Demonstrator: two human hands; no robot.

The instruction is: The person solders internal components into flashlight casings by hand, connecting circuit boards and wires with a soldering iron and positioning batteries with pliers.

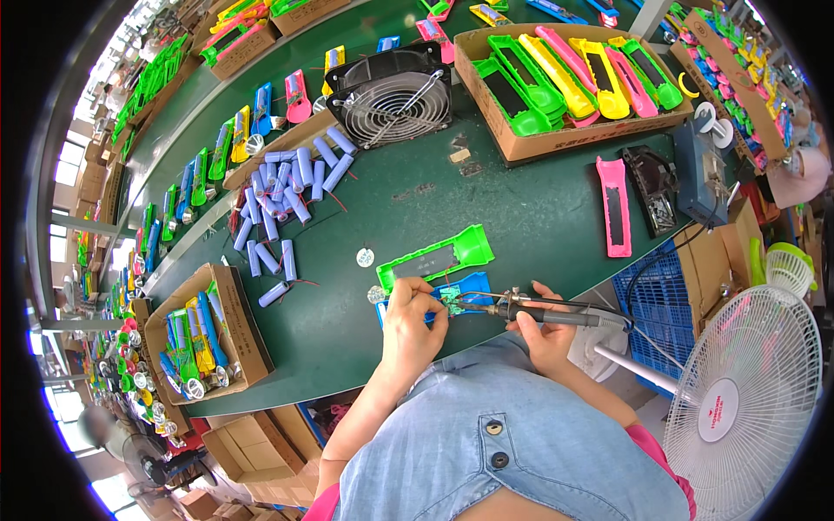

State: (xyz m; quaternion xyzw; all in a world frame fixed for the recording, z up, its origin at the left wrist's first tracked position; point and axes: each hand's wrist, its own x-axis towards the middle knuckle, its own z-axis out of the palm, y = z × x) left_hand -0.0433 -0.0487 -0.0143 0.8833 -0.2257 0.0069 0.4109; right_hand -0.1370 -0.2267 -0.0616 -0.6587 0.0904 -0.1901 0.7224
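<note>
My right hand (547,340) grips a soldering iron (556,316) with a metal wire-feed fitting near its tip. The tip points left, to a small green circuit board (450,297) over a blue plastic casing (473,282) at the table's near edge. My left hand (410,330) is closed in a pinch beside the board; what its fingertips hold is hidden. Just beyond the hands lies a bright green casing (473,247) with a dark strip inside it. A clear round lens-like piece (375,294) sits left of my left hand.
Purple battery cells (300,207) with wires lie piled left of centre. A black fan (391,100) and a carton of casings (530,143) stand behind. A pink casing (614,208) and blue-grey soldering station (700,178) are right; a carton (239,317) stands left, a white fan (738,373) right.
</note>
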